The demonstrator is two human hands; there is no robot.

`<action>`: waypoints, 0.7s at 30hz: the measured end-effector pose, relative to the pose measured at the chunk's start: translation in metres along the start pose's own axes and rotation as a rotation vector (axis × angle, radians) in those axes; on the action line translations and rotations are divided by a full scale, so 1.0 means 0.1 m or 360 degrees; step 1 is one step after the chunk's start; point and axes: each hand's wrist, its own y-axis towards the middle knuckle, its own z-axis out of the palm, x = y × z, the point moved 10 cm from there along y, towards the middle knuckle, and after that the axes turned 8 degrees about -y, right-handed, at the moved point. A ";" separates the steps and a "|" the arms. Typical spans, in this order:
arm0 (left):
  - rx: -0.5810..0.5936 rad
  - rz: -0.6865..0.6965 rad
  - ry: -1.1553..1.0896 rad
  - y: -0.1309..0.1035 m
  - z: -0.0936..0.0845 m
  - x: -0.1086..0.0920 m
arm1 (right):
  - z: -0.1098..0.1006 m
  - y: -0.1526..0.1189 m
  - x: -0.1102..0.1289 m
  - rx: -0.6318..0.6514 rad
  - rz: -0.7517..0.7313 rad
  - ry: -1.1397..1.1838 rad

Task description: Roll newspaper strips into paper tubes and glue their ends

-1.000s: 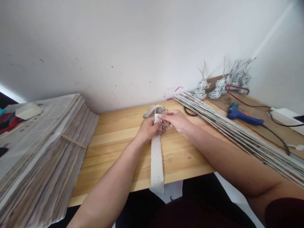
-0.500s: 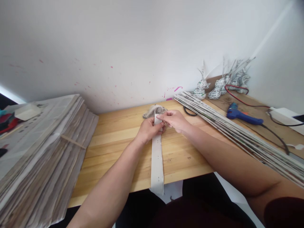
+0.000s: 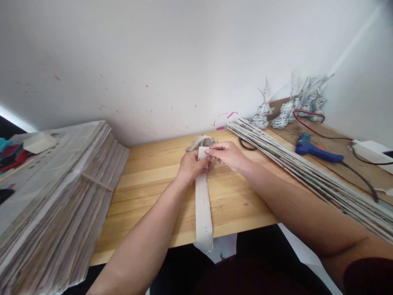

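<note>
A long, narrow white paper strip runs from between my hands down over the front edge of the wooden table. My left hand grips its far end from the left, thumb across the top. From the right, my right hand pinches the strip's upper right corner between thumb and fingers. Just behind the hands lies a crumpled greyish cloth, partly hidden by them.
A tall bundle of folded newspaper stands at the left. Rolled paper sticks lie at the right. Beyond them are a blue glue gun, woven paper figures and a white power strip.
The view has shifted slightly, so the surroundings sit a little further right. Both hands keep hold of the strip's far end, with only a slight change in finger position.
</note>
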 end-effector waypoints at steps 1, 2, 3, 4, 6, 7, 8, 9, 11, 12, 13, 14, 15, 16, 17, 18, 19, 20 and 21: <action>0.0000 0.0002 0.0003 0.00 0.00 0.00 | 0.01 0.00 0.00 -0.0004 -0.0004 0.0009; 0.0003 0.0005 0.0005 0.00 0.00 0.00 | 0.01 0.00 -0.01 -0.0003 -0.0002 0.0027; 0.0008 0.0006 0.0009 0.00 0.00 0.00 | 0.02 0.00 -0.02 0.0007 0.0006 0.0050; 0.0012 0.0006 0.0014 0.00 0.00 0.01 | 0.03 0.00 -0.03 0.0021 0.0024 0.0078; 0.0021 0.0005 0.0020 0.01 0.00 0.02 | 0.04 0.01 -0.05 0.0042 0.0081 0.0134; 0.0023 0.0001 0.0024 0.02 0.00 0.03 | 0.04 0.01 -0.06 0.0044 0.0112 0.0156; 0.0025 -0.0004 0.0029 0.02 0.00 0.03 | 0.05 0.00 -0.07 0.0044 0.0140 0.0174; 0.0027 -0.0010 0.0034 0.02 0.00 0.03 | 0.05 0.00 -0.07 0.0046 0.0162 0.0187; 0.0021 -0.0029 0.0041 0.01 0.00 0.03 | 0.06 0.00 -0.07 0.0050 0.0185 0.0204; 0.0013 -0.0043 0.0042 0.01 0.00 0.04 | 0.06 0.00 -0.07 0.0049 0.0189 0.0208; 0.0003 -0.0057 0.0042 0.00 0.00 0.04 | 0.06 0.00 -0.08 0.0042 0.0190 0.0209; -0.0005 -0.0070 0.0042 0.00 0.00 0.04 | 0.05 0.00 -0.08 0.0031 0.0186 0.0205; -0.0011 -0.0078 0.0042 0.00 0.00 0.05 | 0.05 0.00 -0.08 0.0016 0.0179 0.0201; -0.0014 -0.0082 0.0040 0.00 0.00 0.05 | 0.04 0.00 -0.09 0.0000 0.0171 0.0200; -0.0017 -0.0084 0.0034 0.00 0.00 0.06 | 0.03 0.00 -0.09 -0.0014 0.0165 0.0201; -0.0018 -0.0085 0.0026 0.00 0.00 0.06 | 0.03 0.00 -0.10 -0.0029 0.0163 0.0201; -0.0020 -0.0087 0.0016 0.00 0.00 0.07 | 0.03 0.00 -0.10 -0.0044 0.0164 0.0201; -0.0019 -0.0089 0.0009 0.00 0.00 0.07 | 0.02 0.00 -0.11 -0.0056 0.0170 0.0200; -0.0017 -0.0088 0.0005 0.00 0.01 0.07 | 0.02 0.00 -0.11 -0.0067 0.0179 0.0198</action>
